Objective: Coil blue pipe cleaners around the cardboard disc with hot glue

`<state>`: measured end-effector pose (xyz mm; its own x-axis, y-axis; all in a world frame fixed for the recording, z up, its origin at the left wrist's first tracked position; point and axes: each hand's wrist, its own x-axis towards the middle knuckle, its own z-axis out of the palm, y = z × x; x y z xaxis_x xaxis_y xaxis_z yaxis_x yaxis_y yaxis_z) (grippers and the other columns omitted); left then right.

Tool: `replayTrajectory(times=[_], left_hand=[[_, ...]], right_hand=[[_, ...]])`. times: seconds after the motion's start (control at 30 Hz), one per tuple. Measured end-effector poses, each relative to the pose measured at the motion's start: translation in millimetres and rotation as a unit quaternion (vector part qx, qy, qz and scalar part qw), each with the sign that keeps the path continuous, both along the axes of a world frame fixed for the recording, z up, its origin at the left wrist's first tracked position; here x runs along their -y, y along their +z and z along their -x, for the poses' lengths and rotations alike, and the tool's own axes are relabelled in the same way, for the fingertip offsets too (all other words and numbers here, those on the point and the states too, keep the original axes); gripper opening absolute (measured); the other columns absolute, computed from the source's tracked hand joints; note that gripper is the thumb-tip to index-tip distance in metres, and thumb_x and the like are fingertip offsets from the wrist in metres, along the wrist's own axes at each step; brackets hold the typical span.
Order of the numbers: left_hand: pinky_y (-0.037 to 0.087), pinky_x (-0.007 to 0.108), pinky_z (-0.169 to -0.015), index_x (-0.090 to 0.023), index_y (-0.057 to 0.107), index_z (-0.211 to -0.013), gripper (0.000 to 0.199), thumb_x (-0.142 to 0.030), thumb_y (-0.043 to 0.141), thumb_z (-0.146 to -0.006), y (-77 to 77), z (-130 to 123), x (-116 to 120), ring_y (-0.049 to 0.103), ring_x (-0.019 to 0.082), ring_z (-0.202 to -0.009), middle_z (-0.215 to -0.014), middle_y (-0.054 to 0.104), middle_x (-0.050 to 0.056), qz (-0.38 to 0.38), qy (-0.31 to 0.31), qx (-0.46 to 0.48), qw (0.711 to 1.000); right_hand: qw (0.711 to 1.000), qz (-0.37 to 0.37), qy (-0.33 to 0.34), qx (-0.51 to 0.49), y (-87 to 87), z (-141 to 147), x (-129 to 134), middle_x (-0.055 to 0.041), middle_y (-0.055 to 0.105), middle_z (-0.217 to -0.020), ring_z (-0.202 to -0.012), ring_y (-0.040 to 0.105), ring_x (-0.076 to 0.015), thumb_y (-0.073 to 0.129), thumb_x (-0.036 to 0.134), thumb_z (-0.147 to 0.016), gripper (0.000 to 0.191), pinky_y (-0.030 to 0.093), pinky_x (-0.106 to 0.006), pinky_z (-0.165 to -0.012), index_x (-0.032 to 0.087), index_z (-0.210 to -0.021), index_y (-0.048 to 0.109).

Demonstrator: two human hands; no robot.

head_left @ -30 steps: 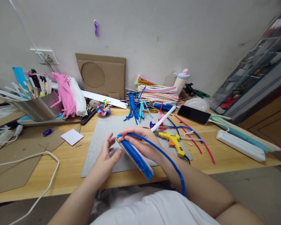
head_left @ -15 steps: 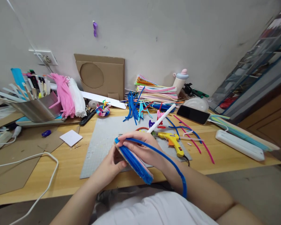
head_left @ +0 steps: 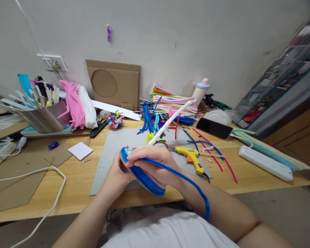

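The wooden surface (head_left: 222, 182) is carrying the whole array, its front edge running across the view just beneath my work. The grey mat (head_left: 108, 151) is covering the middle; to its left, bare wood is showing as far as a white square (head_left: 80, 151). Behind, a cardboard panel (head_left: 129, 82) is leaning against the wall. My right hand (head_left: 155, 158) is gripping from above, thumb and fingers pinching a blue stem against the upper end of the blue-rimmed piece (head_left: 147, 181). My left hand (head_left: 116, 175) is cupping that same end; its fingers are hiding behind it, so I cannot tell how tightly they are closing. I am holding the piece over the mat's front part, its long axis sloping from far left to near right, blue rim facing up, pink side turning toward my right palm. The blue stem (head_left: 188, 181) is arching over my right forearm, its loose end pointing down. The yellow glue gun (head_left: 192, 159) is occupying the mat's right side, nozzle pointing left; its small label is remaining unreadable.
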<state>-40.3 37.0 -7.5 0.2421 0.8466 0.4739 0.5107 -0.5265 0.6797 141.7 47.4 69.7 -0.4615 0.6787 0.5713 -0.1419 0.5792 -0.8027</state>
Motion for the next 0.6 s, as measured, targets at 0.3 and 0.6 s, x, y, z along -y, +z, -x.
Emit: replayTrajectory(times=[0.3,0.6], left_hand=[[0.052,0.054,-0.099,-0.025,0.04,-0.14,0.114,-0.041,0.094,-0.041,34.7,15.5,-19.4,0.065,0.034,-0.112,-0.12,0.063,0.01,0.171,0.034,0.153,0.973],[0.042,0.055,-0.11,-0.028,0.036,-0.145,0.107,-0.047,0.09,-0.054,27.7,17.4,-28.2,0.05,0.035,-0.131,-0.139,0.048,0.014,0.112,-0.006,0.049,0.992]], right_hand=[[0.996,-0.075,-0.036,-0.027,-30.4,-4.6,-5.6,-0.004,0.08,-0.088,-0.105,0.07,-0.0212,0.055,0.039,-0.097,0.026,0.056,-0.037,-0.094,0.028,-0.095,0.078],[0.995,-0.061,-0.051,-0.059,-52.0,-10.6,-1.9,-0.0033,0.079,-0.089,-0.101,0.071,-0.0217,0.064,0.026,-0.093,0.016,0.058,-0.033,-0.085,0.03,-0.096,0.079]])
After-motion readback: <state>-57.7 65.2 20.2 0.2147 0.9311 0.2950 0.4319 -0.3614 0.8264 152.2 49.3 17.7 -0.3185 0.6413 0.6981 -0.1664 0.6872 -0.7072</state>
